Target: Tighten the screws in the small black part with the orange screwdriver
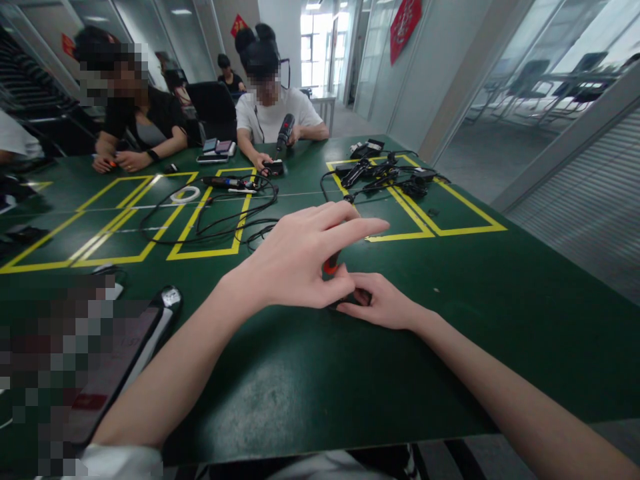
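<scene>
My left hand (295, 257) is in the middle, back of the hand upward, with the index finger stretched out to the right. Its thumb and other fingers curl around a black-and-orange tool (331, 267), which is mostly hidden and looks like a small screwdriver. Just below and to the right, my right hand (383, 300) pinches a small dark part (345, 301) low over the green table. The left hand covers most of that part, so its kind does not show. Both hands almost touch each other.
The green table (500, 293) carries yellow tape outlines. Black cables and adapters (385, 175) lie at the back right, and a corded electric screwdriver (227, 182) and white ring (185, 194) at the back left. A tablet (125, 360) stands at the near left. Opposite, two people work.
</scene>
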`<state>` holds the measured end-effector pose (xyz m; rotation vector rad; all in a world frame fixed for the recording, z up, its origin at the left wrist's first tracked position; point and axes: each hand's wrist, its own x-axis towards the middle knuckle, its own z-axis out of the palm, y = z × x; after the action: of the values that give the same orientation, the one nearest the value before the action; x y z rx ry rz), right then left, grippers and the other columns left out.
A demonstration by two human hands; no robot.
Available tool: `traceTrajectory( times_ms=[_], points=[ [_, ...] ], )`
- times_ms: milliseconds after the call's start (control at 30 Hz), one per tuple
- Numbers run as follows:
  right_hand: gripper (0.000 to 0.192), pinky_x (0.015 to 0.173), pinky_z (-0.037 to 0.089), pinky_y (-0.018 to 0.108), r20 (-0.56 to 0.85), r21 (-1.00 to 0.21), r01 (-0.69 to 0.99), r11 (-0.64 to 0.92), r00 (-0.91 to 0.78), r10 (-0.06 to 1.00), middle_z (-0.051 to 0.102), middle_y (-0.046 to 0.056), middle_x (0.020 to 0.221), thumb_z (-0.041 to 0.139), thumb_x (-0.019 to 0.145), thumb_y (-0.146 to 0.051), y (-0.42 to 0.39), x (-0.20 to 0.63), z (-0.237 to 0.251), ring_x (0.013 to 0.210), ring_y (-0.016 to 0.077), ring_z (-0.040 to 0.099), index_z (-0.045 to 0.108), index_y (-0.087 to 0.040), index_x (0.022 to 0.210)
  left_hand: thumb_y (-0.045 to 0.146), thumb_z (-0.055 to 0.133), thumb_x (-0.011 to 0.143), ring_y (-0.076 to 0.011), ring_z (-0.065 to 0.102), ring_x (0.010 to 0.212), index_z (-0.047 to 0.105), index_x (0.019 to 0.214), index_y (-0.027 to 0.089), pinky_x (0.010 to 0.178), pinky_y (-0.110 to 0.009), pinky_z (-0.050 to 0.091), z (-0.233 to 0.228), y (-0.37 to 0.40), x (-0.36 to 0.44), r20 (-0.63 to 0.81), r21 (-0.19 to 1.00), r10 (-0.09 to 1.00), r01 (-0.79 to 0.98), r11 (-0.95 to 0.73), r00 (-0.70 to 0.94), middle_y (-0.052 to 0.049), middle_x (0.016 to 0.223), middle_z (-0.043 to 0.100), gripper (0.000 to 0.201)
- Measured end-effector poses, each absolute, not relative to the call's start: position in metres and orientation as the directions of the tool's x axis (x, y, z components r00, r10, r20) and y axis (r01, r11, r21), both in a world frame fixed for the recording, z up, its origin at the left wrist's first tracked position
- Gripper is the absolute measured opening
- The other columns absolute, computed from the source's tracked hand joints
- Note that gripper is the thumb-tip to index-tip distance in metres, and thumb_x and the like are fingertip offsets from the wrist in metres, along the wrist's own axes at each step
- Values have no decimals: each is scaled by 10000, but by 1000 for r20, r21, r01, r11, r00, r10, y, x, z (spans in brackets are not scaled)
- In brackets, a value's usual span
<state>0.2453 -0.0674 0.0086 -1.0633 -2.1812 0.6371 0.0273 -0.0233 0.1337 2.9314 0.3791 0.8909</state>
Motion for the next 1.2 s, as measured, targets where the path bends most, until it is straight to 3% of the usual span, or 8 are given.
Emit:
traceTrajectory(
  times_ms=[167,333,467,1200],
  points=[
    [236,572,363,262,307,-638,530,559,-490,816,611,-20,703,699,936,-411,-68,245,10,550,115,472,688,-176,960,163,515,910,-132,672,872,590,1393,210,745,-235,550,134,-24,27,528,139,278,242,-960,802,-77,1204,668,491],
    [247,574,363,263,303,-646,525,554,-489,818,605,-22,692,688,942,-420,-68,245,10,548,116,461,689,-174,966,159,515,890,-171,679,998,598,1383,200,816,-266,563,133,-23,28,538,127,249,215,-968,805,-97,1249,658,502],
    [251,571,360,264,286,-649,531,545,-494,821,613,-20,706,694,940,-413,-68,245,9,543,114,464,690,-167,995,189,517,939,-150,686,940,600,1378,209,774,-245,555,133,-22,28,541,119,271,246,-962,796,-87,1220,665,447],
    [226,549,350,255,295,-667,514,539,-482,825,617,-20,699,700,925,-404,-69,245,11,537,111,467,682,-180,945,161,528,866,-168,673,972,593,1392,215,802,-264,563,133,-24,27,538,113,246,221,-969,806,-87,1244,653,533]
  ],
)
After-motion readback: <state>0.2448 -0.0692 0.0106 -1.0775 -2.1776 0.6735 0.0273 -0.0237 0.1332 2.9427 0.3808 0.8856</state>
